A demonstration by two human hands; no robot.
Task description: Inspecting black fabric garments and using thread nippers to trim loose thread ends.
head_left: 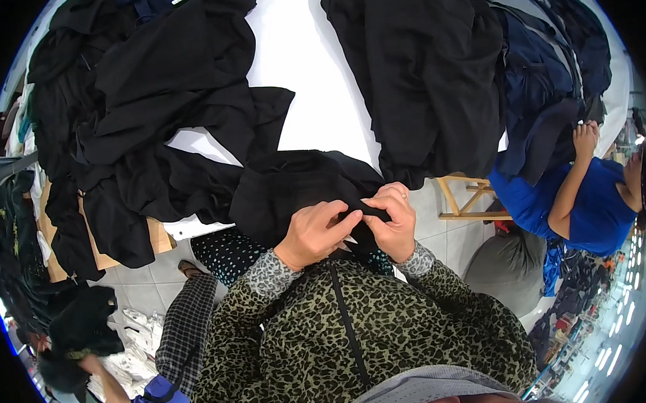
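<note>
My left hand (pixel 316 233) and my right hand (pixel 394 221) meet close in front of my chest, both pinching the near edge of a black garment (pixel 293 188) that hangs off the white table (pixel 310 72). The fingertips of the two hands touch around a fold of the cloth. A small pale tag or tool shows between the hands; I cannot tell which. My sleeves are leopard-print.
Piles of black clothes (pixel 159 86) cover the left of the table, with black and navy ones (pixel 440 67) on the right. A person in blue (pixel 582 197) reaches to the table at right. Another person (pixel 130 397) holds dark cloth at lower left. A wooden stool (pixel 470 195) stands under the table.
</note>
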